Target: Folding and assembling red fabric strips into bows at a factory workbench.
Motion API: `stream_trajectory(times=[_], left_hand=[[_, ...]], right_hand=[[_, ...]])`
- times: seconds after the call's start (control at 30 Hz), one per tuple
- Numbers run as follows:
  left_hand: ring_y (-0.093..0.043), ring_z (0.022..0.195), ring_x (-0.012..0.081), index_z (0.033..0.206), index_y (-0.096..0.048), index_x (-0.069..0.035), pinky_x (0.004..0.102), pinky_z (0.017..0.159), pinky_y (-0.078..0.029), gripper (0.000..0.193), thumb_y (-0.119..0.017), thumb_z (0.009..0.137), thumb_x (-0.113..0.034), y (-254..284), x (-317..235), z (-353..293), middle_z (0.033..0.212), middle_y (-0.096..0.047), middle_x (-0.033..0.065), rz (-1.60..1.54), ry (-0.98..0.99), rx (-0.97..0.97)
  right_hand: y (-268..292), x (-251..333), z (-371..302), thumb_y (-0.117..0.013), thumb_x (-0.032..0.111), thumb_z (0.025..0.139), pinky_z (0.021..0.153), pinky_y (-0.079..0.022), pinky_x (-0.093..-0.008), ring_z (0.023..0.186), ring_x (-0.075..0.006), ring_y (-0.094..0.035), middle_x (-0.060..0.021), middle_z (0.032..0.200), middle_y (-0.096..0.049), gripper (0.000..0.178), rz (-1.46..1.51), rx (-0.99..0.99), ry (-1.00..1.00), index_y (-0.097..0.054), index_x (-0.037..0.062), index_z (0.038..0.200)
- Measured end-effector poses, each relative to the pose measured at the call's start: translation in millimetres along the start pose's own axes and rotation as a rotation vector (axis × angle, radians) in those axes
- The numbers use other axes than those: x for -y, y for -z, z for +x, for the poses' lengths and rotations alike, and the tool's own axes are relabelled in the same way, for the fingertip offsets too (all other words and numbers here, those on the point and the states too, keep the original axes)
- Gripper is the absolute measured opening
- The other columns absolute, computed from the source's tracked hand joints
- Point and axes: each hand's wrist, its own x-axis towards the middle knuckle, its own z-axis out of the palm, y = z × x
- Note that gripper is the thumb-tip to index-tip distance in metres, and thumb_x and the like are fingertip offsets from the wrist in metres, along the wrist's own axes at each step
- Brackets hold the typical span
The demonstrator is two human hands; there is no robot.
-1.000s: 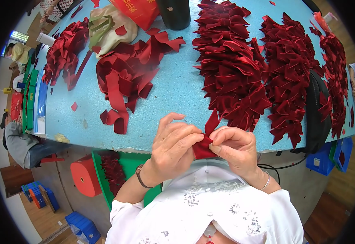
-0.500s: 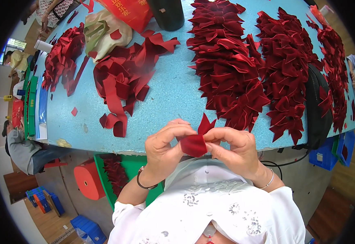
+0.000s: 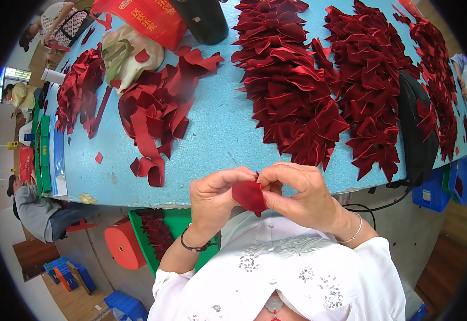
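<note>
Pinched between thumb and fingertips of both hands: a small folded piece of red ribbon (image 3: 249, 196), held just off the near edge of the blue table (image 3: 217, 134), above a white blouse. Left hand (image 3: 215, 200) closed on the ribbon's left side, thumb on top, dark bracelet at the wrist. Right hand (image 3: 303, 195) closed on its right side, fingers curled over the upper fold, thin bangle at the wrist. Both grips tight, hands touching each other over the ribbon.

On the table, just beyond the hands to the right: a long heap of finished red bows (image 3: 287, 85), and further right a second heap (image 3: 372, 96). Beyond the hands to the left: a loose tangle of cut red ribbon strips (image 3: 156, 115), with a smaller pile (image 3: 81, 91) further left. At the far edge of the table: a beige bag (image 3: 129, 53) and a red carton (image 3: 147, 18). Below the table's near edge, left of the hands: an orange ribbon spool (image 3: 125, 246) beside a green crate (image 3: 147, 230).
</note>
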Motion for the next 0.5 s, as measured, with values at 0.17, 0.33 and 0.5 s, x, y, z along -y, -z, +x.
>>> stream_trajectory(times=[0.17, 0.33, 0.5], left_hand=[[-0.063, 0.09, 0.0214, 0.089, -0.064, 0.004, 0.032, 0.084, -0.051, 0.013, -0.066, 0.076, 0.006, 2.2, 3.0, 1.2, 0.092, -0.067, 0.0139, -0.019, -0.056, 0.003], [-0.064, 0.089, 0.0208, 0.091, -0.063, 0.005, 0.0302, 0.08, -0.053, 0.013, -0.065, 0.078, 0.005, 4.4, -0.7, 2.4, 0.092, -0.067, 0.0144, -0.074, 0.014, 0.057], [-0.064, 0.084, 0.0157, 0.097, -0.062, 0.005, 0.0274, 0.077, -0.054, 0.015, -0.064, 0.082, 0.001, 7.9, -1.0, 5.0, 0.094, -0.066, 0.0136, -0.274, 0.137, 0.152]], right_hand=[[4.1, 1.0, 1.4, -0.065, -0.006, 0.07, 0.056, -0.047, -0.0234, 0.06, -0.012, -0.058, -0.0078, 0.073, -0.062, 0.013, 0.015, -0.02, 0.002, -0.06, -0.0027, 0.082], [9.3, 4.3, 1.4, -0.063, -0.006, 0.07, 0.058, -0.047, -0.0235, 0.061, -0.011, -0.058, -0.0073, 0.073, -0.062, 0.012, 0.034, 0.006, -0.044, -0.06, -0.0032, 0.082], [14.0, -1.4, -0.7, -0.062, -0.004, 0.073, 0.06, -0.047, -0.0231, 0.065, -0.0084, -0.056, -0.0051, 0.074, -0.062, 0.011, 0.334, 0.092, -0.24, -0.06, -0.0037, 0.084]])
